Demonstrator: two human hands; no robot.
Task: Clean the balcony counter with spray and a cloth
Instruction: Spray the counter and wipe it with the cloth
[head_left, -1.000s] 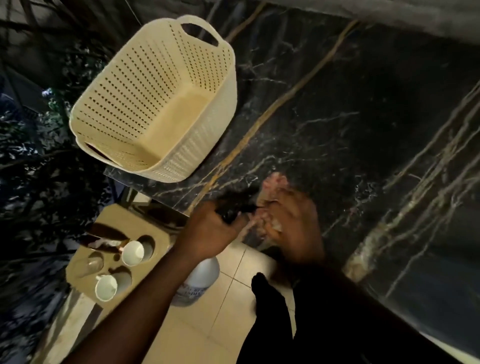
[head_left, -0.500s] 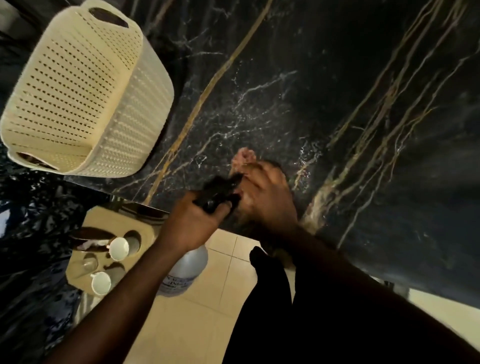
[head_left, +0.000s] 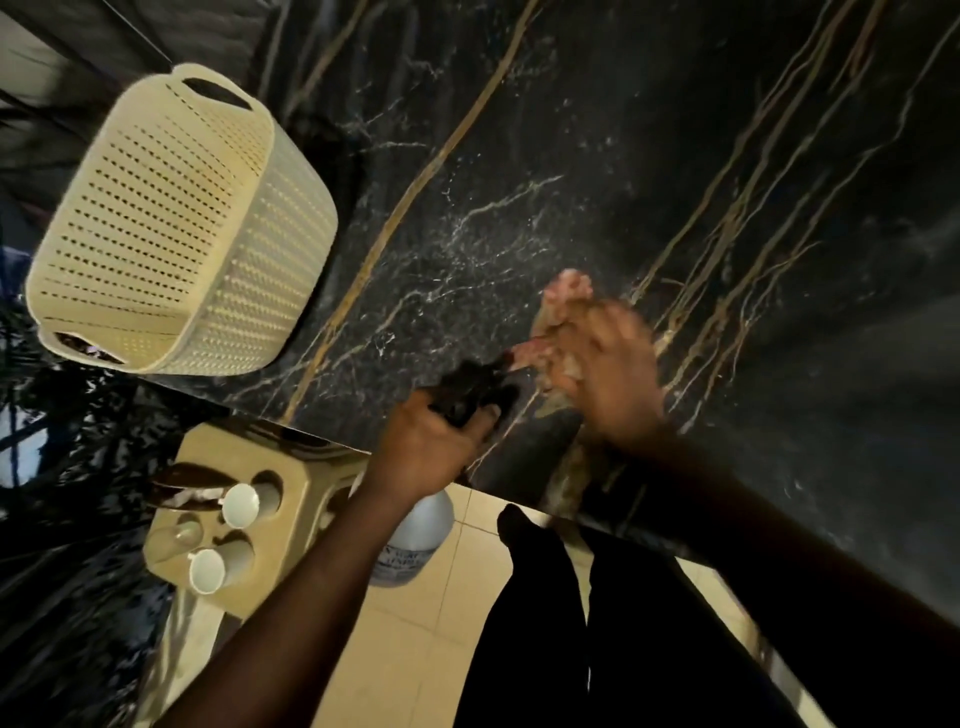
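We are gripping one spray bottle (head_left: 415, 540) in our left hand (head_left: 423, 449) and pressing one cloth (head_left: 563, 312) onto the table (head_left: 727, 156) under our flat right hand (head_left: 613, 374); one basket (head_left: 176, 223) is sitting far left.

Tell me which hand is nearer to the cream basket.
Left. The left hand grips the spray bottle at the counter's near edge, just right of the basket. The right hand presses the cloth farther right.
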